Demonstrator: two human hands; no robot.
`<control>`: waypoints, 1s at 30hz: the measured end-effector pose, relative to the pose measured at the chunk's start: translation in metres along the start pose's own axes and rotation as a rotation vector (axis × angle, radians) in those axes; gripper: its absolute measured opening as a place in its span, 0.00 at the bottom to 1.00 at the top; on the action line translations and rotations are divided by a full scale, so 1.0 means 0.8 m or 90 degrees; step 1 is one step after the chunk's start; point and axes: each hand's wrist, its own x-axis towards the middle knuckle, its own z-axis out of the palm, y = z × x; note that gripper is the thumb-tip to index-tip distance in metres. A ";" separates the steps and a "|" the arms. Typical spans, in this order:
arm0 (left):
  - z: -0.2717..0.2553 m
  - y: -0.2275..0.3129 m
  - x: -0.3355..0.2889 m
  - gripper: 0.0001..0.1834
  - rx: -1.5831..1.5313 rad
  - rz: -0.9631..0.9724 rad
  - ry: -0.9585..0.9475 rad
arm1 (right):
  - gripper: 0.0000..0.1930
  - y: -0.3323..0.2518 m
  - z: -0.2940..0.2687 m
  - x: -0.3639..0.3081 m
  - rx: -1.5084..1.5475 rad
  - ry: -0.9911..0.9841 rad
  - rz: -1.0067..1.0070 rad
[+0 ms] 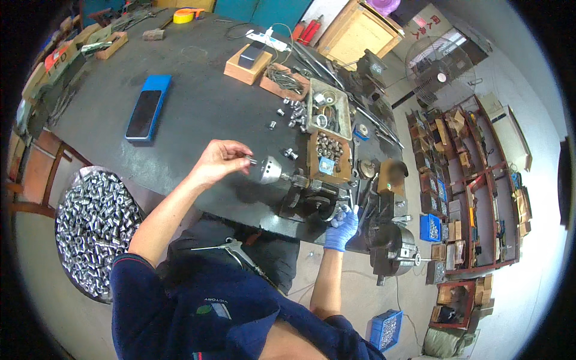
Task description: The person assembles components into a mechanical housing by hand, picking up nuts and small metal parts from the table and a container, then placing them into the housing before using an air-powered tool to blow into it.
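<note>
My bare left hand point(219, 162) pinches a small metal fitting point(253, 162) between thumb and fingertips. Just to its right is the silver cone-shaped chuck point(271, 171) of a small bench machine point(309, 195), with holes around its rim. At the machine's right end, next to a dark round wheel point(327, 210), my right hand point(341, 229) in a blue glove has its fingers curled closed. A thin metal rod point(351, 197) rises beside those fingers; what they grip is hidden. Loose metal fittings point(291, 153) lie behind the chuck.
Behind the machine stand a wooden box of fittings point(330, 170) and a pale parts tray point(313, 108). A blue-cased phone point(147, 111) lies on the left. A vise point(393, 246) is at the right. A large heap of fittings point(96, 231) sits lower left; a trigger-handled metal tool point(241, 254) rests by my lap.
</note>
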 end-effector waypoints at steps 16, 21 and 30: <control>0.021 0.029 -0.005 0.11 0.259 0.123 -0.054 | 0.21 -0.051 0.020 -0.034 -0.012 -0.102 -0.017; 0.020 0.031 -0.007 0.11 0.330 0.263 -0.064 | 0.22 -0.092 0.067 -0.001 -0.047 -0.231 -0.042; 0.020 0.021 -0.004 0.13 0.208 0.123 -0.039 | 0.17 -0.019 0.031 0.142 -0.012 -0.214 0.053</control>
